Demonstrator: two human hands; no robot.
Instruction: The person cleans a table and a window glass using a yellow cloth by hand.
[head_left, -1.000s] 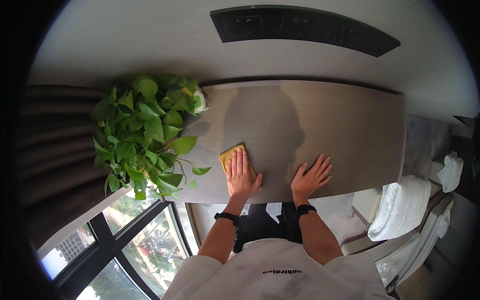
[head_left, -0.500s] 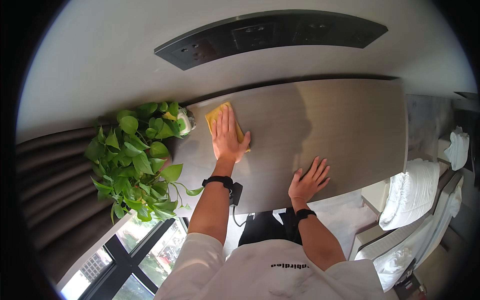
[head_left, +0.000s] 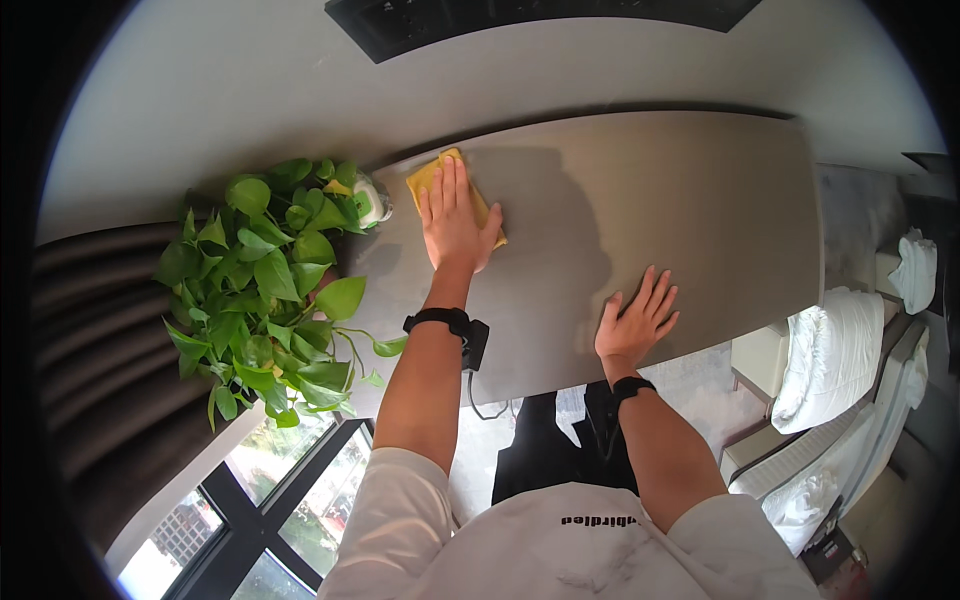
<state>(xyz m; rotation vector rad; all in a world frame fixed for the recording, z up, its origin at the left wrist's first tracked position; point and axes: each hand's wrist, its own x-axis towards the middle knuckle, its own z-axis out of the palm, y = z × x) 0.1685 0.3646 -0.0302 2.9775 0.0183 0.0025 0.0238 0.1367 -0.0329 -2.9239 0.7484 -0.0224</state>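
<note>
One yellow cloth [head_left: 482, 206] lies on the grey-brown tabletop [head_left: 710, 220], near its far left corner, beneath the left hand [head_left: 455, 230], which is laid flat with fingers extended and thumb out wide. The right hand [head_left: 637, 320], holding nothing, rests with fingers spread near the front edge. Left of the cloth are a white-and-green packet [head_left: 370, 204] and a leafy green plant [head_left: 270, 270].
</note>
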